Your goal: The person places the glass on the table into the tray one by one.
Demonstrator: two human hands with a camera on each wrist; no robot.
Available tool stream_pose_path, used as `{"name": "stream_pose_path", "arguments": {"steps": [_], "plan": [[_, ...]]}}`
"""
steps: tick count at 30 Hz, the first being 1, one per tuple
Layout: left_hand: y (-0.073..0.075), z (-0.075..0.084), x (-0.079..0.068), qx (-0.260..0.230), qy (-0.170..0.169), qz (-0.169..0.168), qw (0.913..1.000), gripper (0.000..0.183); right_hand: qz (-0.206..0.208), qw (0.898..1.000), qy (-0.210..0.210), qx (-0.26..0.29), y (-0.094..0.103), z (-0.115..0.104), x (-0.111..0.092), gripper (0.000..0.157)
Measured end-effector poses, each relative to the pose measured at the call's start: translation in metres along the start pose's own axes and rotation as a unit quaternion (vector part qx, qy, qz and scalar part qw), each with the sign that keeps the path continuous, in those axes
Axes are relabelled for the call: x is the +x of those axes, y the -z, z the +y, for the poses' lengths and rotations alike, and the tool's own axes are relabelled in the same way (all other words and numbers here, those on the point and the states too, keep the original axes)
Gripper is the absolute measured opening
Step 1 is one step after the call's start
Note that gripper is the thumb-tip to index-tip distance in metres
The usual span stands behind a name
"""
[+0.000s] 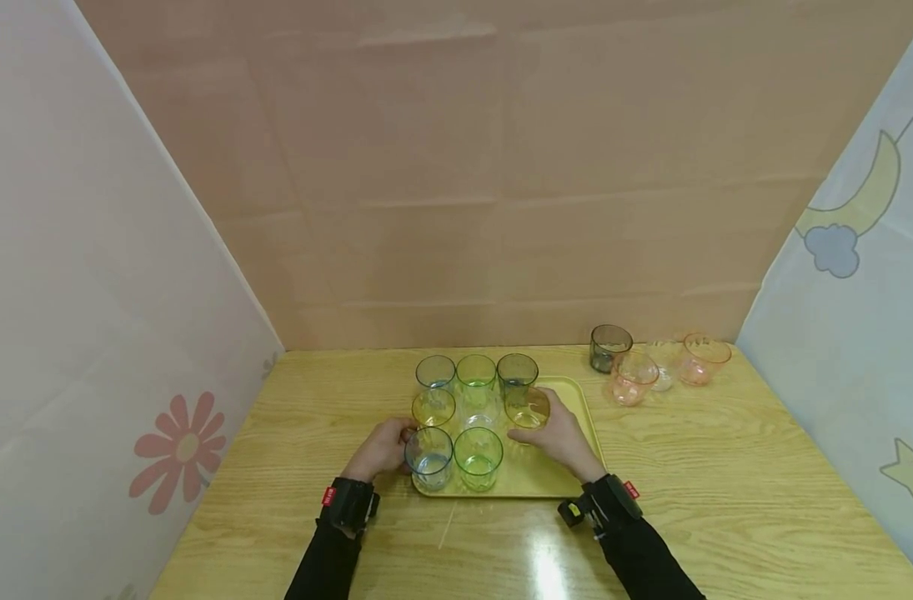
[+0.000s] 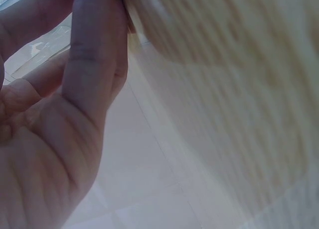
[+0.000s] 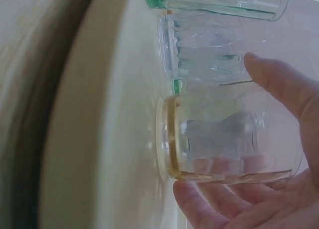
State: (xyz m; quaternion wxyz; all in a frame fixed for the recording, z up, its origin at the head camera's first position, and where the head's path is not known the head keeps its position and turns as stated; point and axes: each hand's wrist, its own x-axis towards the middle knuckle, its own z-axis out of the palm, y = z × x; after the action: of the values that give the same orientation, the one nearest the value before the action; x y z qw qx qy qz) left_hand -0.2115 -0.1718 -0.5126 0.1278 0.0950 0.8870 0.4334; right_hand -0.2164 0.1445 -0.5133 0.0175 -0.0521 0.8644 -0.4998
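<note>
A yellow tray (image 1: 539, 475) holds several drinking glasses standing upright. My right hand (image 1: 561, 429) grips an amber glass (image 3: 224, 134) on the tray's right part, thumb on one side and fingers on the other. Next to it stands a clear glass (image 3: 209, 45). At the tray's left edge my left hand (image 1: 384, 450) is beside a blue glass (image 1: 429, 467). Its fingers look fairly straight in the left wrist view, where glass shows behind them; whether they touch it is unclear. A green glass (image 1: 479, 467) stands right of the blue one, and another amber glass (image 1: 433, 408) behind it.
The back row on the tray has a blue glass (image 1: 435, 372), a green glass (image 1: 475, 371) and a grey glass (image 1: 518, 371). Off the tray at the back right stand a dark grey glass (image 1: 610, 350), pink glasses (image 1: 634, 383) and a clear glass (image 1: 662, 375). Cloth walls surround the wooden table (image 1: 726, 500).
</note>
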Motion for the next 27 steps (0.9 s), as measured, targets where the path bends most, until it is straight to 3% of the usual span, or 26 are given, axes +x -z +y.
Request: {"name": "stream_pose_path", "arguments": {"steps": [14,20,27], "plan": [[0.0,0.001,-0.001,-0.006,-0.009,-0.015,0.9998,0.032,-0.002,0.999,-0.025,-0.025,-0.002,-0.006,-0.001,0.102],[-0.001,0.001,0.0,0.015,-0.015,0.001,0.9998,0.03,0.0,0.999,-0.029,-0.034,-0.003,-0.005,0.0,0.102],[0.001,0.0,0.0,0.009,-0.017,-0.007,0.9998,0.031,-0.02,0.999,-0.013,-0.045,0.008,-0.009,-0.002,0.103]]}}
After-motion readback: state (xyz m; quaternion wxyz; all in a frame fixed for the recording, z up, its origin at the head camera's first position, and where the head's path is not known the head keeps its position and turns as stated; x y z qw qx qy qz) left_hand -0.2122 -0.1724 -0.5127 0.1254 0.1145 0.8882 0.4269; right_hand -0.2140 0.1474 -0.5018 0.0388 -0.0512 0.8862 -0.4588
